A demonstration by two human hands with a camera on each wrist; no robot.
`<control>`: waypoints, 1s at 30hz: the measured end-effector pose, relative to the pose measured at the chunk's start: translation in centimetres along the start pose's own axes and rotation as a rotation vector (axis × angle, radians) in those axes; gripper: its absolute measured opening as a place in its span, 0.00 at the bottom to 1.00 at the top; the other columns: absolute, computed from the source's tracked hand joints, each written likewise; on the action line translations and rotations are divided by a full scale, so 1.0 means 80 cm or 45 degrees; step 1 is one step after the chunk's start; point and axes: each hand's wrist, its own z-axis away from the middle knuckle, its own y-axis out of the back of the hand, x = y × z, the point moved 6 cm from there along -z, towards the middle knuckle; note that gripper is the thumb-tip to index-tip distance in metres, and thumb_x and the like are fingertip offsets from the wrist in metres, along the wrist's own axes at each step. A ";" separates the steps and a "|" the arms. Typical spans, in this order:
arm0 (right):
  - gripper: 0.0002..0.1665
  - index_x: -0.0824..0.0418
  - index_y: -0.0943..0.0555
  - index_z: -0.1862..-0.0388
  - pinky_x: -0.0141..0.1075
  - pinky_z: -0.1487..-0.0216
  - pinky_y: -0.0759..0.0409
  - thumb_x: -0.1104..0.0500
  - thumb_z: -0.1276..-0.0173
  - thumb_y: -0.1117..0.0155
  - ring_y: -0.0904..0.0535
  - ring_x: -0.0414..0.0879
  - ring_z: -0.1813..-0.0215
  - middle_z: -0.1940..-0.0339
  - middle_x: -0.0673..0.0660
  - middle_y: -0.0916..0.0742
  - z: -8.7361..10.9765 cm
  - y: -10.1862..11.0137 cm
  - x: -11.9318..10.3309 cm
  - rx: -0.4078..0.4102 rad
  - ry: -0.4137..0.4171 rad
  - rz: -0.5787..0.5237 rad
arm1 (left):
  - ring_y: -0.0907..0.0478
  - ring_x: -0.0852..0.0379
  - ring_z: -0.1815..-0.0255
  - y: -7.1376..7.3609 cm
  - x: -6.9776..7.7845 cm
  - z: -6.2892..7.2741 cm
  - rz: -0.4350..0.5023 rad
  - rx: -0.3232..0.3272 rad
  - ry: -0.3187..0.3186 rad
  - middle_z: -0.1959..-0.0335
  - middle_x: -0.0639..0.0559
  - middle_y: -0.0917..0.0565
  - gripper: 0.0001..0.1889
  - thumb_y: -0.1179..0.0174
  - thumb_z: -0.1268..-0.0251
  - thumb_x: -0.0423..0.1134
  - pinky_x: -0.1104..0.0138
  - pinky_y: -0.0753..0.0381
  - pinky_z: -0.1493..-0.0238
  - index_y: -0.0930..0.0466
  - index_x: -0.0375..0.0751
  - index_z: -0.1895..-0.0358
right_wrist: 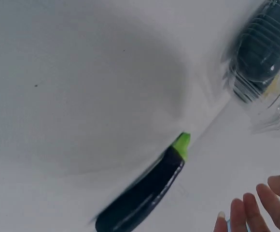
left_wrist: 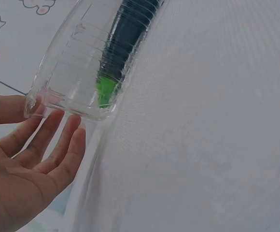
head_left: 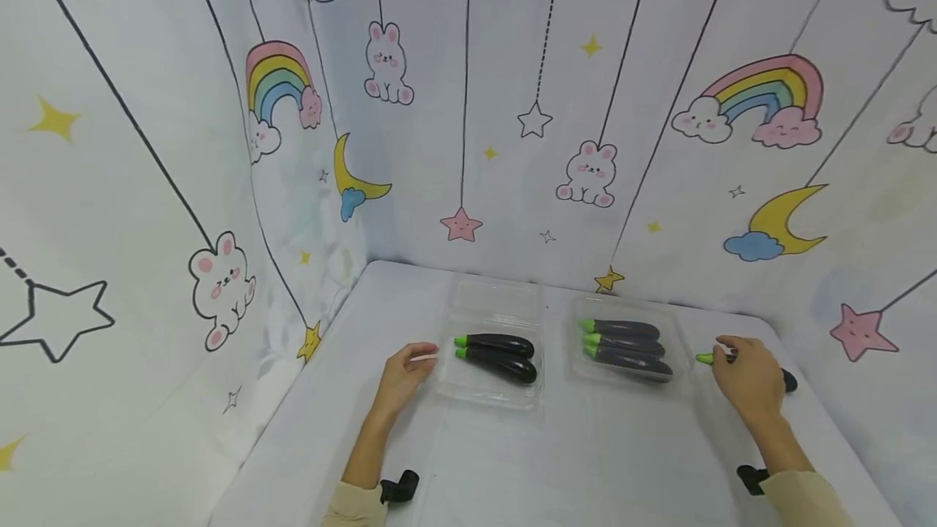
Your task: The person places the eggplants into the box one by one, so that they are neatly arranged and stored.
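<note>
A clear plastic box [head_left: 489, 402] on the left has its lid [head_left: 494, 299] folded back and holds two dark eggplants [head_left: 498, 363] with green stems. My left hand [head_left: 406, 370] is at this box's left edge; in the left wrist view its thumb and fingertips [left_wrist: 77, 123] lie along the rim, loosely extended. My right hand [head_left: 750, 376] is above a loose eggplant [right_wrist: 145, 191], covering its middle in the head view. The right wrist view shows those fingers [right_wrist: 253, 212] spread, apart from the eggplant, with nothing between them.
A second clear box [head_left: 578, 360] stands between the left box and my right hand, its lid down over three eggplants [head_left: 629, 358]. White cloth covers the table [head_left: 512, 470]. Behind and to the left hangs a printed curtain [head_left: 505, 177] with rabbits, stars and rainbows.
</note>
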 end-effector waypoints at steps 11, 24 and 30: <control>0.22 0.76 0.21 0.43 0.71 0.59 0.24 0.65 0.32 0.46 0.25 0.82 0.46 0.44 0.84 0.22 -0.019 -0.010 0.060 -0.121 -0.006 0.081 | 0.17 0.42 0.40 -0.001 0.003 0.001 0.003 -0.009 0.005 0.40 0.41 0.15 0.16 0.36 0.27 0.33 0.65 0.16 0.45 0.18 0.35 0.39; 0.35 0.80 0.31 0.34 0.78 0.42 0.32 0.61 0.36 0.38 0.36 0.86 0.38 0.35 0.86 0.32 -0.019 -0.028 0.103 -0.336 0.028 0.157 | 0.17 0.45 0.39 0.001 0.000 0.001 0.017 0.002 0.025 0.40 0.44 0.15 0.15 0.35 0.27 0.33 0.69 0.18 0.46 0.17 0.38 0.40; 0.39 0.75 0.35 0.30 0.78 0.52 0.26 0.57 0.36 0.37 0.34 0.87 0.41 0.36 0.86 0.30 -0.015 -0.030 0.117 -0.416 0.008 0.243 | 0.17 0.45 0.39 0.000 0.000 0.003 0.023 -0.010 0.036 0.39 0.44 0.15 0.16 0.35 0.27 0.34 0.63 0.17 0.42 0.18 0.39 0.39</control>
